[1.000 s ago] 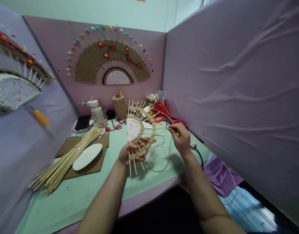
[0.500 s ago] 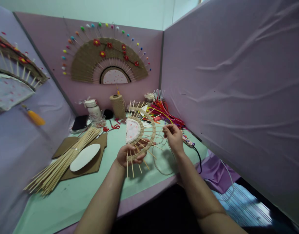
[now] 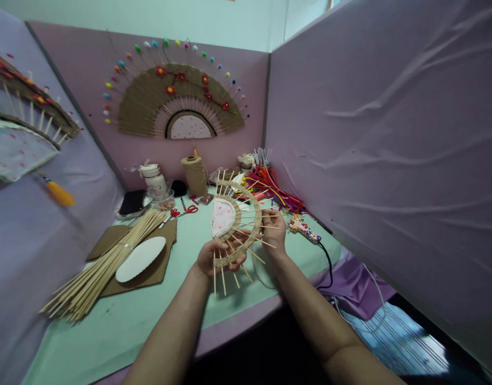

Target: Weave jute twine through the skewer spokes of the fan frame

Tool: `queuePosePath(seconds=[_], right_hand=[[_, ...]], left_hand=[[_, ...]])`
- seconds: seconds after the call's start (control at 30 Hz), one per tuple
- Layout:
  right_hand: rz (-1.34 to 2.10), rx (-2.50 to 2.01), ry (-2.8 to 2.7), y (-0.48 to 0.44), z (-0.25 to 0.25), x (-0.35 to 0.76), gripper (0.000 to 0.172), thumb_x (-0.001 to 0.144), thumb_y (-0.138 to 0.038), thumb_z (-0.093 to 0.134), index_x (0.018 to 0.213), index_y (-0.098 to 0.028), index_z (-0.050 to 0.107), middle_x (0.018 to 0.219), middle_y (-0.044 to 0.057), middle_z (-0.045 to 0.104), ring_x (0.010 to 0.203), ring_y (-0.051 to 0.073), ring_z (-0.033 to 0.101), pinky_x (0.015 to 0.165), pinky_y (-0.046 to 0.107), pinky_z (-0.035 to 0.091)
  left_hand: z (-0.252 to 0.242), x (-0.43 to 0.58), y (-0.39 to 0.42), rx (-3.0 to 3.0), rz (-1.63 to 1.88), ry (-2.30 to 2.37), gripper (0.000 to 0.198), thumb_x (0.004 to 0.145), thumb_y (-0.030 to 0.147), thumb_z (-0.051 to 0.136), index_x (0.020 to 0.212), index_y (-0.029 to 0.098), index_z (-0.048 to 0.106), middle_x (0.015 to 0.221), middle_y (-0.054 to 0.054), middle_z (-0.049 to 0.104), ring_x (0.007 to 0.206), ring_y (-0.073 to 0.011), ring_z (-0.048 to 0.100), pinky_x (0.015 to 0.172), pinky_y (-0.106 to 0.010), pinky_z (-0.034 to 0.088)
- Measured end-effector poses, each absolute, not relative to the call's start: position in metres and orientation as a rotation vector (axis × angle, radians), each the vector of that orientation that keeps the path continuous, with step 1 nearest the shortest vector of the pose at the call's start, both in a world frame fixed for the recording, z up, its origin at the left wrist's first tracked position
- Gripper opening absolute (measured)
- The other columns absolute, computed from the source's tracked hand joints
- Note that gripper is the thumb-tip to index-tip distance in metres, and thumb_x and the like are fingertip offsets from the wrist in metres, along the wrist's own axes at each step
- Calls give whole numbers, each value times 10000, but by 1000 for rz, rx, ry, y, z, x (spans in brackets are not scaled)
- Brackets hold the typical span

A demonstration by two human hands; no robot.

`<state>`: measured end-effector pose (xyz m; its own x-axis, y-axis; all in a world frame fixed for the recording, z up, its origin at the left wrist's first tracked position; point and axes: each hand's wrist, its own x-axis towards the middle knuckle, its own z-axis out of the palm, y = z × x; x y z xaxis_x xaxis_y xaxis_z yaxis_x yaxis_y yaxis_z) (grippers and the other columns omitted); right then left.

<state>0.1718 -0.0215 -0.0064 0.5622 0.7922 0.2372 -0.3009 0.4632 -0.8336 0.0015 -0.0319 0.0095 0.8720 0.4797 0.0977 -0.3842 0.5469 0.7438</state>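
A half-round fan frame (image 3: 257,211) of thin sticks has a woven twine band and a white, pink-spotted centre. My left hand (image 3: 209,256) is closed round its lower part, thumb in front and fingers partly hidden behind the sticks. At the outer right edge, my right hand (image 3: 275,235) has its fingers pinched behind the stick ends. A loose length of twine (image 3: 262,278) hangs in a loop below the fan, close to this hand; the exact grip on it is partly hidden.
A bundle of sticks (image 3: 109,262) and a white oval (image 3: 141,259) lie on cardboard (image 3: 166,262) at left. Behind stand a twine spool (image 3: 194,176) and a bottle (image 3: 153,182), near red scissors (image 3: 187,210). A corded glue gun (image 3: 304,230) and pipe cleaners (image 3: 276,184) lie right.
My right hand has moved left and slightly down, from beyond the stick tips to close against the fan's edge. The fan and my left hand have shifted slightly right.
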Motion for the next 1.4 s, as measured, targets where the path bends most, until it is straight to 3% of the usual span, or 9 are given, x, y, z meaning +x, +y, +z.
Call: queuePosePath(seconds=[0.27, 0.47, 0.67, 0.83, 1.03, 1.3, 1.4], right_hand=[[852, -779, -688, -22, 2, 167, 330, 723, -448, 682, 807, -222, 457, 620, -85, 473, 454, 59, 392, 427, 181, 339], [847, -668, -798, -27, 10, 178, 320, 715, -382, 718, 912, -244, 506, 742, -63, 510, 482, 53, 397, 429, 180, 330], [766, -638, -867, -29, 11, 186, 271, 728, -395, 711, 864, -250, 526, 733, -53, 508, 492, 56, 360, 431, 183, 302], [752, -672, -948, -28, 10, 192, 205, 747, -388, 695, 854, -223, 634, 632, -48, 493, 457, 57, 311, 427, 205, 264], [772, -718, -1027, -28, 12, 194, 241, 745, -366, 663, 926, -214, 705, 619, -41, 491, 456, 61, 299, 434, 216, 253], [703, -711, -1093, -31, 22, 191, 147, 795, -343, 613, 846, -214, 661, 600, -50, 446, 462, 66, 311, 443, 211, 244], [661, -758, -1065, -29, 24, 190, 137, 811, -339, 603, 858, -216, 642, 573, -59, 414, 465, 78, 325, 453, 215, 264]], left_hand=[[9, 1, -30, 833, 513, 125, 523, 676, 254, 510, 1175, 134, 609, 1269, -191, 584, 568, -131, 591, 386, -201, 376], [7, -1, -28, 802, 496, 77, 489, 727, 296, 490, 1156, 87, 596, 1102, -223, 667, 412, -120, 562, 298, -189, 306], [3, -5, -25, 760, 507, 43, 457, 743, 289, 459, 1126, 81, 598, 1010, -223, 697, 383, -138, 571, 272, -179, 284], [2, -8, -22, 711, 513, 55, 427, 752, 291, 454, 1093, 85, 610, 987, -222, 706, 372, -136, 572, 260, -171, 290], [-4, -11, -18, 634, 489, 41, 402, 789, 285, 428, 1097, 91, 599, 990, -226, 705, 373, -129, 582, 246, -147, 279], [-6, -11, -11, 637, 443, 163, 504, 872, 459, 388, 1155, 93, 587, 1000, -220, 700, 588, -232, 692, 333, -208, 428], [-3, -3, -9, 642, 411, 366, 496, 903, 477, 388, 1053, 62, 615, 915, -206, 711, 622, -229, 695, 418, -247, 488]])
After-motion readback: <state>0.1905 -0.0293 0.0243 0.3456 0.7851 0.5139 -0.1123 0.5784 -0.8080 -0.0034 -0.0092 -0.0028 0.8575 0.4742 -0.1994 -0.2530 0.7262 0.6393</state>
